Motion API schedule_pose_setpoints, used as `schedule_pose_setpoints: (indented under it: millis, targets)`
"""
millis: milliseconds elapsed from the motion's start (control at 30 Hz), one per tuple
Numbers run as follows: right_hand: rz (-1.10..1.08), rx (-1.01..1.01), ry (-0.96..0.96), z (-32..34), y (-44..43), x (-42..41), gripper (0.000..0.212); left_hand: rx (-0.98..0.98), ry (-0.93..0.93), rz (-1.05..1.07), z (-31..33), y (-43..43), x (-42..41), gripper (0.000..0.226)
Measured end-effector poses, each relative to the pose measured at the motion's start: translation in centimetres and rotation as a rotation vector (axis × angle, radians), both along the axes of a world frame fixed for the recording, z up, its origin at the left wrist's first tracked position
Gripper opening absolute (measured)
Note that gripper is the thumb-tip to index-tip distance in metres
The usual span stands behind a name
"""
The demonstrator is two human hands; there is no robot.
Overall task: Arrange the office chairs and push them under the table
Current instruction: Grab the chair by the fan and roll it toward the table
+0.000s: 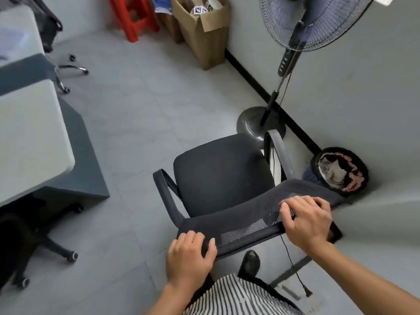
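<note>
A black mesh office chair (221, 176) stands on the grey floor in front of me, its seat facing away and to the left. My left hand (188, 258) grips the left end of its backrest top. My right hand (306, 221) is closed over the right part of the same backrest edge. The grey-white table (27, 137) runs along the left side, well apart from this chair. A second black chair (20, 242) sits partly under the table at lower left. A third chair (51, 26) stands at the table's far end.
A pedestal fan (302, 26) stands by the right wall, its round base (256, 126) just beyond the chair. A waste bin (341, 171) sits beside the chair's right arm. Cardboard boxes (202, 35) and a red stool (134, 17) are at the far wall. A cable (293, 267) trails on the floor.
</note>
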State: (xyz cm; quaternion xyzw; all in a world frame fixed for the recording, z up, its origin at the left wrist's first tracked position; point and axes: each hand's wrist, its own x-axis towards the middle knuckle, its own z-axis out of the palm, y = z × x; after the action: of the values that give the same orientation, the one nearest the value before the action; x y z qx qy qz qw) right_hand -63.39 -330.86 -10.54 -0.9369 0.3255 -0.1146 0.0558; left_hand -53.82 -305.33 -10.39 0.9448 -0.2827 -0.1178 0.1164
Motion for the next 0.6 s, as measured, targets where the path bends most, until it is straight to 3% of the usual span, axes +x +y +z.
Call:
schedule_pose_setpoints:
  millis: [300, 600]
  targets:
    - [0.058, 0.028, 0.090, -0.6, -2.2, 9.6, 0.032, -0.076, -0.033, 0.232, -0.7, -1.9, 8.4, 0.036]
    - [0.241, 0.100, 0.155, 0.7, -3.2, 23.2, 0.032, -0.123, -0.060, 0.290, -1.0, -1.4, 22.9, 0.044]
